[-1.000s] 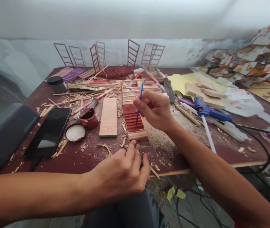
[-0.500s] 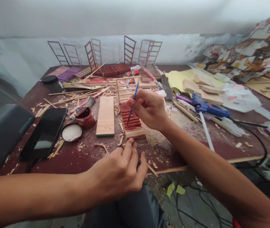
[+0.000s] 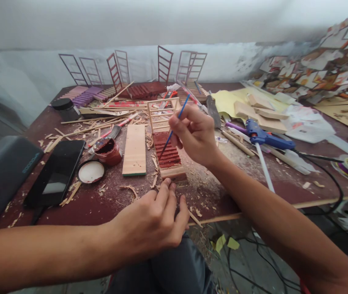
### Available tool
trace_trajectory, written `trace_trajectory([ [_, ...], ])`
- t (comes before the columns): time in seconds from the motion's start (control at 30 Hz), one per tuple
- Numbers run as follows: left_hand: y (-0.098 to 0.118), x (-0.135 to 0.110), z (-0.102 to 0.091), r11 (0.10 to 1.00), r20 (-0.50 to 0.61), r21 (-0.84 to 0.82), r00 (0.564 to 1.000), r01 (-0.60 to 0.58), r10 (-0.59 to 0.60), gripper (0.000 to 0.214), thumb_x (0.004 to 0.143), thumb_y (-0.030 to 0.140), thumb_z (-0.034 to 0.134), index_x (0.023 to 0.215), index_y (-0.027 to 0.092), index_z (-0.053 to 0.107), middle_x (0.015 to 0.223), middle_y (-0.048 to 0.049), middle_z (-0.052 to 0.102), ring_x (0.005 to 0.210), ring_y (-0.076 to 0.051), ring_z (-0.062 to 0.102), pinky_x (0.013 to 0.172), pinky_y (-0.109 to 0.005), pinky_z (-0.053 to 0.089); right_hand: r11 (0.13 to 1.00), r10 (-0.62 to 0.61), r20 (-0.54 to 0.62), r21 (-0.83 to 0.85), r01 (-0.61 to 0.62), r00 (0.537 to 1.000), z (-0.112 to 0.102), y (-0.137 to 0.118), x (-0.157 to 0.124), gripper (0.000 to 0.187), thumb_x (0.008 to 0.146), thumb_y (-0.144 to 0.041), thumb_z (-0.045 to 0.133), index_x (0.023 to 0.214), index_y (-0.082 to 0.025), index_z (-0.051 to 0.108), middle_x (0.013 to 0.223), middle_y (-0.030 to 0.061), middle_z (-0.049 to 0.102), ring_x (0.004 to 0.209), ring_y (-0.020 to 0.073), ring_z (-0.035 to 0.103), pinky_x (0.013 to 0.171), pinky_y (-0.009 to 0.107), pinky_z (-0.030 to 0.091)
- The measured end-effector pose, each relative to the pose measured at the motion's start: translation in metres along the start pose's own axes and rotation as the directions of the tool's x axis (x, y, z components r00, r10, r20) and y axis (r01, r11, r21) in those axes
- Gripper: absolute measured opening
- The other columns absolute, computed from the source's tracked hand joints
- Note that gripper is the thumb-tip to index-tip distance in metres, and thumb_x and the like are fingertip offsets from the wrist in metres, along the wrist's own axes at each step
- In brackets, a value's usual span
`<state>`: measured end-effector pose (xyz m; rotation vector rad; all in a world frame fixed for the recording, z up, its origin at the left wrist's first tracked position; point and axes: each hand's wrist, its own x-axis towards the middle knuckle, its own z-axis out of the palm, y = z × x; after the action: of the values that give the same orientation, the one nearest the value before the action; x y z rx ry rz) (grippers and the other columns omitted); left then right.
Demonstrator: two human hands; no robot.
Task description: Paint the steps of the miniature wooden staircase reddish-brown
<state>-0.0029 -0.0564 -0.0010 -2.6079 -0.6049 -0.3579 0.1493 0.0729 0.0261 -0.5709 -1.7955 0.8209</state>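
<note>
A small wooden chair-like model (image 3: 174, 173) lies on the table, with a slatted surface (image 3: 168, 149) coated in wet-looking dark red and a bare ladder-like frame at its far end. My right hand (image 3: 193, 132) pinches a thin blue paintbrush (image 3: 180, 112), its tip touching the left side of the red slats. At the near end, fingertips of my left hand (image 3: 158, 216) rest against the bare wood edge; its fingers are somewhat apart and the thumb is hidden. To the left stands an open jar of dark red paint (image 3: 109, 153), beside a plain wooden board (image 3: 134, 151).
A jar lid (image 3: 91, 171), a phone (image 3: 56, 173) and a dark case (image 3: 8, 175) lie left. A blue glue gun (image 3: 267, 136) with its cable is at right. Wood sticks and shavings litter the table; painted ladder-back pieces (image 3: 164, 63) stand behind.
My right hand has shifted slightly, tilting the paintbrush more to the right at its top. The brush tip has moved left across the red slats. My left hand stays in place.
</note>
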Motion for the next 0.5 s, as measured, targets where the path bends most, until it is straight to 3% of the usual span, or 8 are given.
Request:
trace_trajectory([
  [0.17,0.001,0.0,0.001,1.0,0.01,0.004,1.0,-0.008,0.008,0.04,0.096,0.033,0.055,0.118,0.0,0.062,0.114,-0.0316,0.064,0.11,-0.042,0.064,0.074,-0.039,0.06,0.991,-0.076,-0.072,-0.114,0.068,0.994,-0.013,0.001,0.005,0.035,0.096,-0.036,0.055,0.069,-0.022,0.038,0.052,-0.0085,0.03,0.042,0.0035,0.03,0.041,0.023,0.022],
  [0.5,0.0,0.0,0.001,1.0,-0.002,0.007,1.0,0.0,0.0,0.039,0.097,0.034,0.053,0.116,0.001,0.064,0.113,-0.0308,0.065,0.108,-0.041,0.066,0.074,-0.039,0.06,0.917,-0.259,0.087,-0.289,0.273,0.962,-0.008,0.004,0.004,0.034,0.095,-0.024,0.056,0.066,-0.019,0.037,0.059,-0.0067,0.028,0.057,0.0057,0.025,0.053,0.024,0.024],
])
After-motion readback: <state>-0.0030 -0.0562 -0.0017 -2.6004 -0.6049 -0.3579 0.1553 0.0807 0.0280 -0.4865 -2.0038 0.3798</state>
